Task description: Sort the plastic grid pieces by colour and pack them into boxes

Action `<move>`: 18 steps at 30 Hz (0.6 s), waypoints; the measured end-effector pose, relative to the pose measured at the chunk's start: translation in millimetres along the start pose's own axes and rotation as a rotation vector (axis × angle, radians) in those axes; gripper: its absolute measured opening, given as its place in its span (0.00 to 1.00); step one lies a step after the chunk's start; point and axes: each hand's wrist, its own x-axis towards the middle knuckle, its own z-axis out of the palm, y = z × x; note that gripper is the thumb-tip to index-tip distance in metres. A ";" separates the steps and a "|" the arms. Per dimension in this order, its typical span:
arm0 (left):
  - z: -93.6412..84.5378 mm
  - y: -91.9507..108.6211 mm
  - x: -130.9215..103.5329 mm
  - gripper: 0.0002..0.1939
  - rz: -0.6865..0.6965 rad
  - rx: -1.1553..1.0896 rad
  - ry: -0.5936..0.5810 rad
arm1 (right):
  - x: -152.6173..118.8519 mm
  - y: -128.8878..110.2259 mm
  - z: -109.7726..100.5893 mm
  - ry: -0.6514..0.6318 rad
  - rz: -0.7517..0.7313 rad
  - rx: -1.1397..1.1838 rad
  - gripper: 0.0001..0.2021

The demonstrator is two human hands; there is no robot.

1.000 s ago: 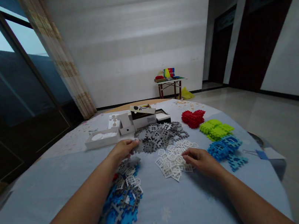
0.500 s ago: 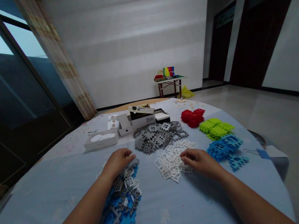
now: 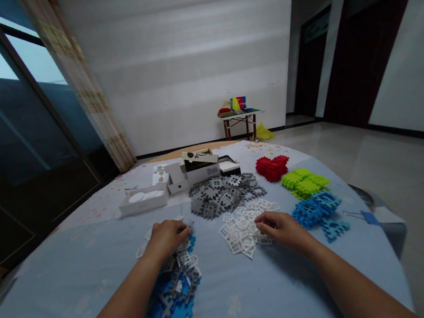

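Observation:
My left hand (image 3: 170, 235) is over the far end of a mixed pile of blue, grey and white interlocking plastic pieces (image 3: 179, 297). Its fingers curl down and press together; whatever lies between them is hidden. On the right edge of a heap of white lattice window-like pieces (image 3: 240, 229) rests my right hand (image 3: 280, 227). Those fingers are bent in toward the thumb, touching the heap, and I cannot make out what is in them. Just beyond the white heap lies a pile of grey interlocking pieces (image 3: 221, 195).
Red (image 3: 273, 168), lime green (image 3: 305, 182) and blue pieces (image 3: 315, 210) lie in separate piles along the right. A white open box (image 3: 145, 203) and other small boxes (image 3: 203, 172) stand behind the grey pile. A pale blue cloth (image 3: 250, 307) covers the round table.
My left hand has come down slightly and nearer to me onto the mixed pile, its fingers curling in more. The grey piece by its fingertips is now mostly covered. My right hand stays put.

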 end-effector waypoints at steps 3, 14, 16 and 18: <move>-2.2 -10.9 -2.4 0.19 -0.058 -0.112 0.175 | -0.3 -2.0 -0.6 -0.006 0.001 -0.009 0.13; -16.4 -30.2 12.0 0.19 -0.370 -0.843 0.215 | -0.2 -2.5 0.5 -0.003 -0.003 0.009 0.13; -10.2 -22.0 25.8 0.19 -0.361 -0.878 0.174 | -0.3 -3.4 0.4 -0.006 -0.004 0.012 0.12; -6.6 -11.4 42.4 0.20 -0.343 -0.930 0.152 | -0.1 -3.6 0.1 -0.009 -0.005 0.012 0.12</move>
